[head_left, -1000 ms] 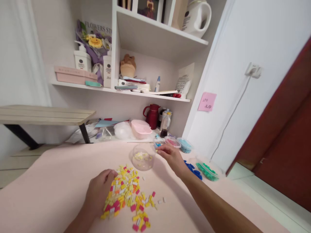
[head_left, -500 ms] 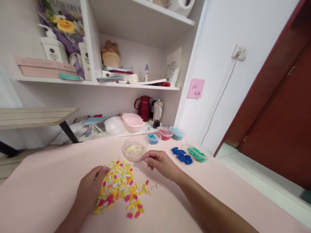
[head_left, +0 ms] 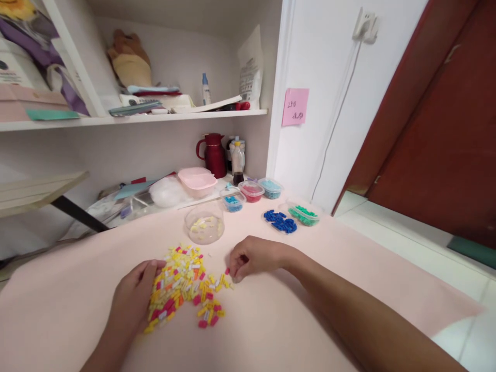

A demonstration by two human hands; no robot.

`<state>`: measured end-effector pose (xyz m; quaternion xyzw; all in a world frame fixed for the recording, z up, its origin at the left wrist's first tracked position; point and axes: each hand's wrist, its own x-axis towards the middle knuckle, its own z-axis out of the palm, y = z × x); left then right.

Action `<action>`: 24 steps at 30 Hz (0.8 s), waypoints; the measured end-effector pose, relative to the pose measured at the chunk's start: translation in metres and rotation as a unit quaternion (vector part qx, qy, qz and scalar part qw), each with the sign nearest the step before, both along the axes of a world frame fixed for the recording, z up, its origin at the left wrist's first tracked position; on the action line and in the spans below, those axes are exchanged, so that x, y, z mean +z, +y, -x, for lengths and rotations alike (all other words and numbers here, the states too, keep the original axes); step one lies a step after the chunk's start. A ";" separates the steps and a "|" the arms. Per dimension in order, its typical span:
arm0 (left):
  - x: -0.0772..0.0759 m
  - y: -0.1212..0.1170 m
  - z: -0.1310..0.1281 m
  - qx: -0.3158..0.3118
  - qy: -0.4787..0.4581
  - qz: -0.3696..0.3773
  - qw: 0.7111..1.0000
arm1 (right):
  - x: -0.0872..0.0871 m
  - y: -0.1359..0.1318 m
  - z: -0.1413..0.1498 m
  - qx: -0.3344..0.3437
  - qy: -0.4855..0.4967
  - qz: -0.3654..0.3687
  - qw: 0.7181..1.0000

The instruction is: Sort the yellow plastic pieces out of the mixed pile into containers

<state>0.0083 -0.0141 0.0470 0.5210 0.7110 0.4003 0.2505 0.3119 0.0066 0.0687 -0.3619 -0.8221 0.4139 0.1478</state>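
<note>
Looking now at the heap of small pieces (head_left: 180,276), loose and low on the pale pink, smooth worktop (head_left: 251,336), between the two hands. Glowing mostly yellow, flecked with pink, white and orange; stubby, oblong and plastic-looking, thinning into a scatter toward the right and near side.

Over to the left hand (head_left: 134,294): curled against the heap's left edge, fingers close together, thumb alongside. Across to the right hand (head_left: 253,258): bent down by the scatter's right end, fingertips drawn together beside a pink piece (head_left: 227,270). Cannot tell about any grip in either.

Just beyond the heap, coming to a round clear tub (head_left: 205,241), thin-walled and glossy, sparsely strewn inside with pale yellow pieces (head_left: 202,224). Farther right, catching dark blue pieces (head_left: 279,221) in a shallow clear tray, then green pieces (head_left: 303,213) in a see-through container. Behind, spotting a smooth, dark red jug (head_left: 215,156).
</note>
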 end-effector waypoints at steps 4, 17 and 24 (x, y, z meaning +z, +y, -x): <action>0.002 0.000 0.000 -0.002 0.020 0.008 1.000 | 0.002 -0.005 0.008 0.020 -0.048 -0.080 0.995; -0.002 -0.001 0.001 0.002 0.022 0.002 1.000 | -0.009 -0.003 0.014 0.071 -0.005 -0.094 0.993; -0.002 -0.003 -0.001 0.009 0.003 0.005 1.000 | -0.009 -0.001 0.010 0.002 0.075 -0.016 0.997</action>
